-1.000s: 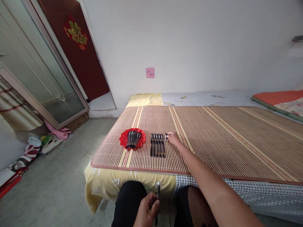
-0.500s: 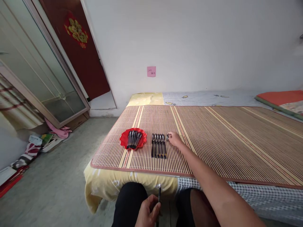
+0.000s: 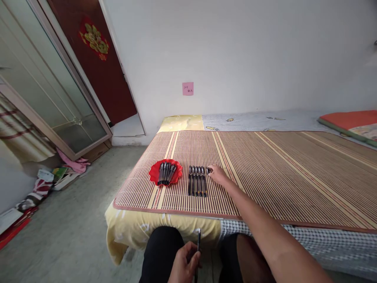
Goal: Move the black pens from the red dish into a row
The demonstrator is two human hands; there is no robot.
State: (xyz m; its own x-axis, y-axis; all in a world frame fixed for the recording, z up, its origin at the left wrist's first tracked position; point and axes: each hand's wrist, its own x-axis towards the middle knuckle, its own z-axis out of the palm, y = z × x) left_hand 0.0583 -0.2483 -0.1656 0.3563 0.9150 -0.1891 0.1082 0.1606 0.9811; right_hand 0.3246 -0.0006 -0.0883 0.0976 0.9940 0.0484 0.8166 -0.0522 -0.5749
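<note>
Pens (image 3: 196, 185) lie in a row of five on the mat (image 3: 273, 169) in the head view, side by side and pointing away from the person. At their far ends sit dark caps (image 3: 196, 171); whether these touch the barrels is too small to tell. The mat covers most of a bed (image 3: 125, 222). Just to the right of the row is the right hand (image 3: 217, 175), its fingers pinched together on a small dark piece, apparently a cap (image 3: 208, 171), roughly level with the far ends of the pens; whether it rests on the mat cannot be told. The left hand (image 3: 185, 264) is low in front of the bed, fingers closed around an upright pen (image 3: 199, 240) with its silvery end up, seemingly uncapped. Left of the row and apart from it, a red dish (image 3: 152, 177) with a wavy rim holds more pens, bunched together.

The step in hand looks like lining up the cap beside the others. The next move seems to call for the right fingers to loosen without nudging the nearest pen, and for the left hand's pen to be laid straight below the cap.
</note>
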